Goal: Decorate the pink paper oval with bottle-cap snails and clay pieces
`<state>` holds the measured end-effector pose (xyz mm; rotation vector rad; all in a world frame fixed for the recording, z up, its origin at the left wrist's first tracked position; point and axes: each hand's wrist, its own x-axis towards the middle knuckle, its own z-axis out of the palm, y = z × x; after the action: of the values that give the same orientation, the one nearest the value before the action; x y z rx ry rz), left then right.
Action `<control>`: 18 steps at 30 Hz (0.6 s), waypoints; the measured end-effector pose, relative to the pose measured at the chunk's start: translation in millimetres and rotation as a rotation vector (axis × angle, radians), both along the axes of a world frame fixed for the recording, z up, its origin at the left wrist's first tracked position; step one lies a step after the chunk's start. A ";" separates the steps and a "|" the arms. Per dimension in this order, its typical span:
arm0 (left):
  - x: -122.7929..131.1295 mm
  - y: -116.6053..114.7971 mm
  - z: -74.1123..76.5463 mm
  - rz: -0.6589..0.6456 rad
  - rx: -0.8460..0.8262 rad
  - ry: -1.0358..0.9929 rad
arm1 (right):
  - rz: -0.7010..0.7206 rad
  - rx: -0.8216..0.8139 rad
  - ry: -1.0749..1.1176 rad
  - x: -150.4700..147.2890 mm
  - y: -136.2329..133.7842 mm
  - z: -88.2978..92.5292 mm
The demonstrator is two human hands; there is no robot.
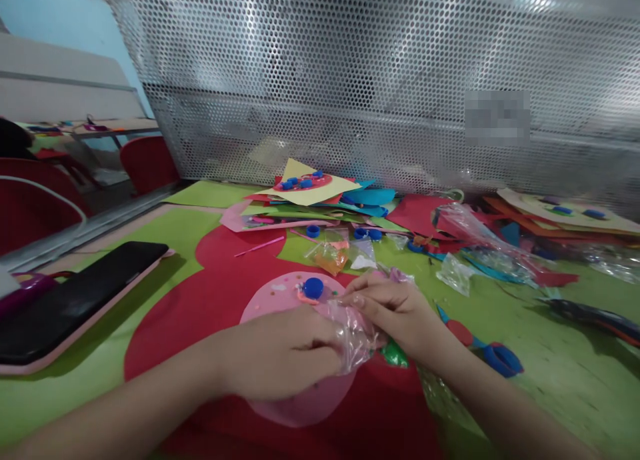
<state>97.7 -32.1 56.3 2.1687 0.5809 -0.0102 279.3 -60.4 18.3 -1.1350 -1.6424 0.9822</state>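
My left hand [280, 353] and my right hand [395, 310] meet over a pink foam disc [280, 300] that lies on a red sheet [200, 307]. Both hands pinch a small clear plastic bag [355, 333], fingers closed on it. A blue bottle cap [313, 287] with an orange bit beside it sits on the disc just beyond my fingers. Something green [395, 355] shows under my right hand.
A black phone in a pink case [75, 300] lies at the left. Blue-handled scissors [490, 353] rest right of my right wrist. A stack of coloured foam sheets [310, 200] with blue caps, small clear bags [330, 253] and more sheets [560, 213] lie before a perforated metal screen [350, 80].
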 end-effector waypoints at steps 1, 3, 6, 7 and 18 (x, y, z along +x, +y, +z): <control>-0.8 0.1 1.5 0.002 -0.032 0.015 | 0.007 0.003 -0.003 0.0 -0.3 -0.1; -2.2 0.4 4.3 0.005 -0.054 0.028 | 0.015 -0.002 -0.006 0.3 -0.6 0.3; -2.9 0.8 7.3 0.009 -0.031 0.025 | 0.003 -0.027 -0.032 1.5 -0.3 1.9; -2.9 1.1 7.9 0.011 -0.006 0.019 | -0.009 -0.058 -0.035 2.0 -0.2 2.7; -3.6 5.2 4.0 0.047 0.023 0.050 | 0.043 -0.438 0.333 6.7 -1.1 -3.3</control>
<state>94.1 -26.9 60.3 2.1816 0.6640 -0.0329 286.0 -61.5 14.9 -1.1406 -1.2196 1.5211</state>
